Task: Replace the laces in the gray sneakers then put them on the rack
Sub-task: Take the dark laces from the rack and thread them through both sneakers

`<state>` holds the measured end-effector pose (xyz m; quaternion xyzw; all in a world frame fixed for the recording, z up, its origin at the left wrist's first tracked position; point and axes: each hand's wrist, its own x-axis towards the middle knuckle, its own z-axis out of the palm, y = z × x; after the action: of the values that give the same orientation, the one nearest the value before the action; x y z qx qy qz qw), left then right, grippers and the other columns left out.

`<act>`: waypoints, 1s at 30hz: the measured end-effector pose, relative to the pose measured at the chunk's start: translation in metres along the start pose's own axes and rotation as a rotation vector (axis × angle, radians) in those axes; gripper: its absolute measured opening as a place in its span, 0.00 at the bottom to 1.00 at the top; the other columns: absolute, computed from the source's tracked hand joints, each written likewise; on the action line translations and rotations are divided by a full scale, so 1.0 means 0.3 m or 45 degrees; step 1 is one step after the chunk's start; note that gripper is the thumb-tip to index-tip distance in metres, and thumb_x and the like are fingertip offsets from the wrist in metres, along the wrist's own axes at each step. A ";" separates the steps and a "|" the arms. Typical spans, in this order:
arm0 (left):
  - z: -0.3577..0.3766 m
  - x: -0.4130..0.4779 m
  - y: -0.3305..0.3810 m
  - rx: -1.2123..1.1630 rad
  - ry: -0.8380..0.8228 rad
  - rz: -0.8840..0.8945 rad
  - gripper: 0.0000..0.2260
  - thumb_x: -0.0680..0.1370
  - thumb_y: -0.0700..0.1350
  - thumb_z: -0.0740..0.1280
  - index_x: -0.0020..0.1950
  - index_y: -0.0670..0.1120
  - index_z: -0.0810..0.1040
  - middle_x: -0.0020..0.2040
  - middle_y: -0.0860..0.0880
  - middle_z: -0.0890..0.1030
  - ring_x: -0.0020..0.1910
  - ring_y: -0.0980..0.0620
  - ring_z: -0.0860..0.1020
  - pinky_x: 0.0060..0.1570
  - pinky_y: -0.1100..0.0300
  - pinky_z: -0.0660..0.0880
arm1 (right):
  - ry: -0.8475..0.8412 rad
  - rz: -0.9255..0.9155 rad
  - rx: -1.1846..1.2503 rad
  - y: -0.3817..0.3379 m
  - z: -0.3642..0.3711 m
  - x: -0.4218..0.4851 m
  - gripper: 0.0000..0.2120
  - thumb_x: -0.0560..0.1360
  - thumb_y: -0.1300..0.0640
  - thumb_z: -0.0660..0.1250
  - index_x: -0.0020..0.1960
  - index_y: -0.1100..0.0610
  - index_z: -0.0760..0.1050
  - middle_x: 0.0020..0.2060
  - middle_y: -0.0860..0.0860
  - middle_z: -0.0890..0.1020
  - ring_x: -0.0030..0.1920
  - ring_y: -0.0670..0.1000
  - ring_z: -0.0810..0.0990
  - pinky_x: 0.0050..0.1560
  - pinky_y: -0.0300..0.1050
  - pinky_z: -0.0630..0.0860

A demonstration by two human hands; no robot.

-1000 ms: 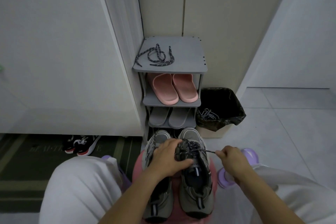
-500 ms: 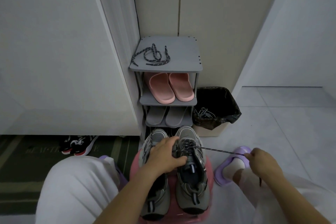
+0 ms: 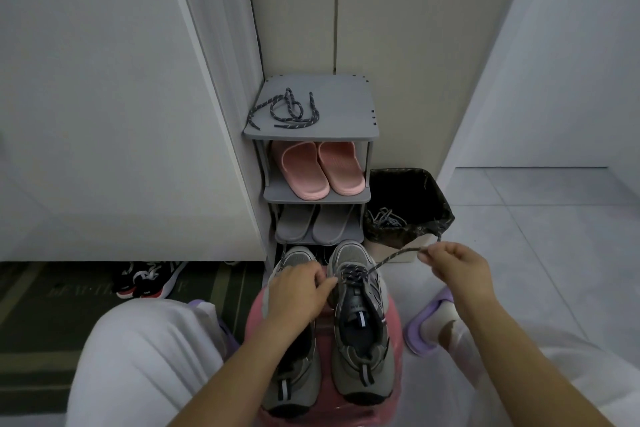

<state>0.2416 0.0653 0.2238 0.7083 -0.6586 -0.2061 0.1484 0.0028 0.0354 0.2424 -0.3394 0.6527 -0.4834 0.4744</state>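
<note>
While our left grip [image 3: 294,291] pinches the laced sneaker [image 3: 360,340] at its eyelets to steady it on the pink stool [image 3: 396,326], our right grip [image 3: 453,263] clasps the speckled lace [image 3: 391,258] and holds it taut, seating the crossings, we judge. The other sneaker [image 3: 294,381] lies alongside, seemingly unlaced; its spare lace [image 3: 287,111] waits atop the rack [image 3: 346,107], just beyond the stool, within reach.

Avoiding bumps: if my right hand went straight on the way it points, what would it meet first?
Probably the black-bagged bin beside the rack, just ahead of your right hand; depth is unclear.
</note>
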 end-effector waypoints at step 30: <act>0.086 0.007 0.094 -0.074 -0.130 0.105 0.13 0.75 0.53 0.66 0.58 0.55 0.79 0.67 0.54 0.68 0.69 0.54 0.60 0.66 0.59 0.60 | -0.568 -0.422 -0.921 0.073 0.065 0.006 0.04 0.73 0.57 0.70 0.44 0.51 0.83 0.27 0.47 0.78 0.31 0.44 0.73 0.39 0.47 0.72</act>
<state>0.2045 0.0622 0.2148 0.6646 -0.6875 -0.2549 0.1435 0.0210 0.0343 0.2195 -0.6790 0.5982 -0.2090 0.3706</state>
